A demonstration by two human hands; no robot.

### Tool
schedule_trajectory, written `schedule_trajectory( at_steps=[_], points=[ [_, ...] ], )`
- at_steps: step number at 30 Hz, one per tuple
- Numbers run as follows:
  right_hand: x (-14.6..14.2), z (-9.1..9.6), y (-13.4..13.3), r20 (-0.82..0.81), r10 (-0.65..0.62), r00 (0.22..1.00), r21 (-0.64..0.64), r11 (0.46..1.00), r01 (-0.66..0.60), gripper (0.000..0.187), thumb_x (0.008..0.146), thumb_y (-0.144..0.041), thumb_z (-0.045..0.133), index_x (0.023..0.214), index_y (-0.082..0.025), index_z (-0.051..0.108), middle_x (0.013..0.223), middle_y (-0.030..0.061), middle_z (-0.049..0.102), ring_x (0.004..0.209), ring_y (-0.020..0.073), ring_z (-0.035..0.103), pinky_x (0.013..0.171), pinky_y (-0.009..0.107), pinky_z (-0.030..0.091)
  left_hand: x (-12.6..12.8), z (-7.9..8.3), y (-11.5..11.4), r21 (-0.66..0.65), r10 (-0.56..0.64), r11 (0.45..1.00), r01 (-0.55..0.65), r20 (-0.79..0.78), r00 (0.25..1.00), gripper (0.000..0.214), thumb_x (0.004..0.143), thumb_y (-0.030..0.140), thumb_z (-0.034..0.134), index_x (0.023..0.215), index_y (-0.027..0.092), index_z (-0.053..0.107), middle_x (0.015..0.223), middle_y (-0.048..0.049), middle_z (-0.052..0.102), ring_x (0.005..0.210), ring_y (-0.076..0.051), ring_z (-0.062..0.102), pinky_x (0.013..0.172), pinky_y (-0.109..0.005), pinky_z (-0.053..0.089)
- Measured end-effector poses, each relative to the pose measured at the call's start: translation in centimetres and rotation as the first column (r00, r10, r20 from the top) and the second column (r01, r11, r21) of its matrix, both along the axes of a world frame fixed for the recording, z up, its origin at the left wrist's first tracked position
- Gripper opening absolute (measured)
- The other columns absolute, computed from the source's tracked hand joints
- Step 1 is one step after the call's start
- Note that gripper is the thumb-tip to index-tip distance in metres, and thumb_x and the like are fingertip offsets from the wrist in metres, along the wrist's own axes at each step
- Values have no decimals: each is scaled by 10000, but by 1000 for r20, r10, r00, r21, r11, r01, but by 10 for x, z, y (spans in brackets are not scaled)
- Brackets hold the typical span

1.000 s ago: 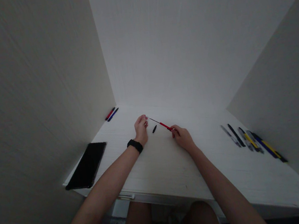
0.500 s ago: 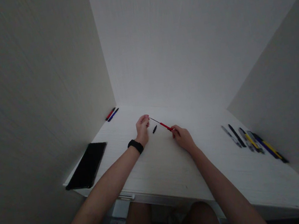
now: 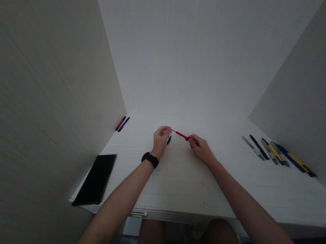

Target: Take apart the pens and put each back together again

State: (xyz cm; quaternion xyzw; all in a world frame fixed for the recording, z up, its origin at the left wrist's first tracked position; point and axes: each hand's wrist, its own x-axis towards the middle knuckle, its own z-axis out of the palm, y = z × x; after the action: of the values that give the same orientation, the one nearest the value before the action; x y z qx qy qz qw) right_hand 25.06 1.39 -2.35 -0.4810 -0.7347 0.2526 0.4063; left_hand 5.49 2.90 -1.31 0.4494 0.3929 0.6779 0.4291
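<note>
Between the fingertips of my left hand (image 3: pixel 161 138) is the outer end of a thin dark pen refill (image 3: pixel 174 130). Its other end runs into the front of a red pen barrel (image 3: pixel 181 135). My right hand (image 3: pixel 200 147) pinches the rear of that barrel, which is tilted down toward the right. A small black pen tip piece (image 3: pixel 169 140) lies on the white desk (image 3: pixel 178 181) just under my left hand, partly hidden by it. A dark watch (image 3: pixel 150 160) is on my left wrist.
A black tablet-like slab (image 3: pixel 95 180) rests at the desk's left edge. Behind it lie a red pen (image 3: pixel 120 123) and a blue pen (image 3: pixel 124 124). Several pens (image 3: pixel 274 151) are lined up at the right. Walls (image 3: pixel 177 53) enclose the desk at the back and both sides.
My left hand has moved right, toward the red barrel, and less of the refill shows outside it. My right hand has barely shifted. The black tip piece is now partly covered.
</note>
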Motion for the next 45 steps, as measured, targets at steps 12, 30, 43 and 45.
schedule_trajectory(
  at_steps=[12,30,43,45],
  points=[
    [-8,5,-5,-179,209,961,-141,962,-235,379,901,-522,472,957,-191,648,599,-29,467,537,124,390,517,255,303,3,1,-6,31,-185,982,187,-59,981,364,688,492,800,758,160,667,726,-9,648,668,-110,535,647,-253,414],
    [-2,2,1,-593,24,805,-267,937,-224,381,804,-587,619,935,-232,580,668,-39,464,483,95,358,450,250,246,-6,-11,-16,67,120,975,-211,-961,250,173,891,307,619,998,172,602,1085,-139,596,1044,-272,556,868,-381,418],
    [7,-3,11,-225,12,974,-80,996,-31,328,845,-430,508,918,-176,703,577,-15,483,555,143,421,539,271,316,-17,-15,15,-66,-78,994,83,77,994,253,821,392,690,920,182,591,757,8,565,632,-97,510,614,-231,397],
    [6,-3,10,-170,29,985,-74,996,-43,331,842,-400,495,921,-172,721,578,-10,500,560,146,436,556,275,329,-18,-14,14,-91,-98,989,116,177,979,299,772,407,741,855,183,561,768,10,564,661,-89,539,615,-214,402]
  ],
)
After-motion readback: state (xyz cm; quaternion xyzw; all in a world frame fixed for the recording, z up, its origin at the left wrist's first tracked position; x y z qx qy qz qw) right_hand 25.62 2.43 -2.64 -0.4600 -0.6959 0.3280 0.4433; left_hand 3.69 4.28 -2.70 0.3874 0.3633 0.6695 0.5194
